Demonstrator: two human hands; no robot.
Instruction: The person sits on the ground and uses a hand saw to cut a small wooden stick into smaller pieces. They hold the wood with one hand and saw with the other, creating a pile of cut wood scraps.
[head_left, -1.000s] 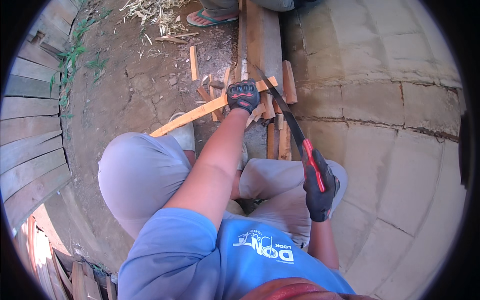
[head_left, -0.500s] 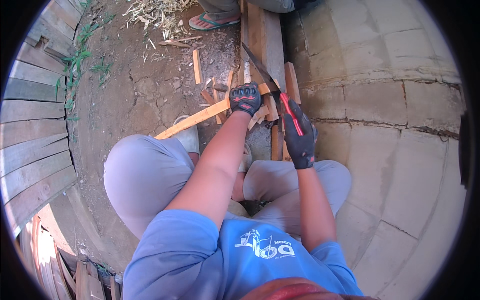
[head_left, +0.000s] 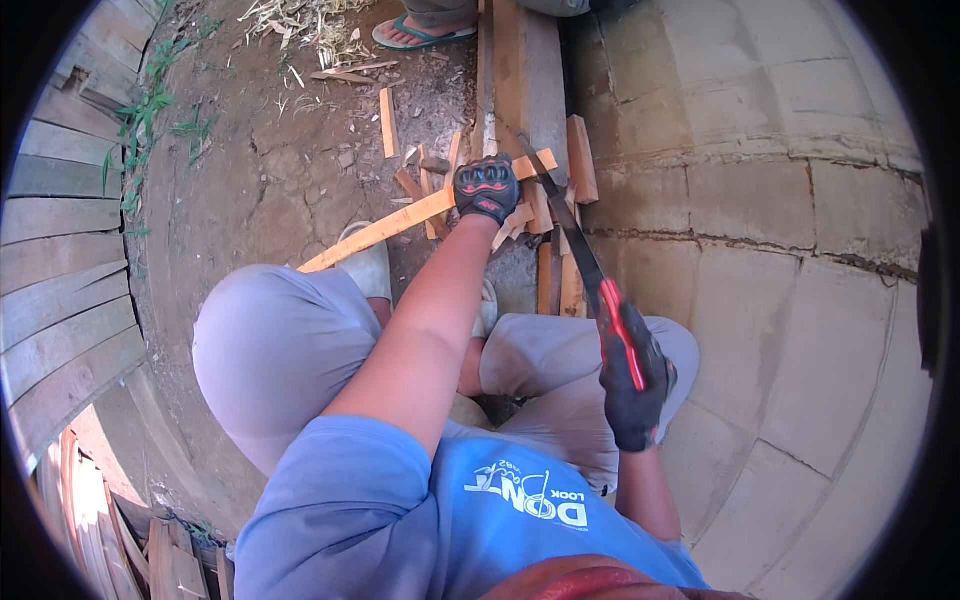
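Note:
Gloved in black, my left hand point(head_left: 487, 188) is closed around a long wooden strip point(head_left: 385, 228) and presses it on a thick timber beam point(head_left: 545, 75). The strip slants from beside my left knee up to the beam, its short far end sticking out to the right of the hand. My right hand point(head_left: 633, 385), also gloved, grips the red and black handle of a handsaw point(head_left: 577, 240). The saw's dark blade lies across the strip near that far end. Whether the teeth have cut into the wood cannot be made out.
Short wood offcuts point(head_left: 388, 122) lie on the dirt left of the beam, and more stand by its right side point(head_left: 580, 160). Another person's sandalled foot point(head_left: 425, 32) rests near the beam's far end, beside wood shavings point(head_left: 310, 30). A block wall point(head_left: 740, 200) runs along the right.
My right hand has drawn the saw back toward my body and slightly right, so more blade shows on the near side of the strip. My left hand keeps its hold.

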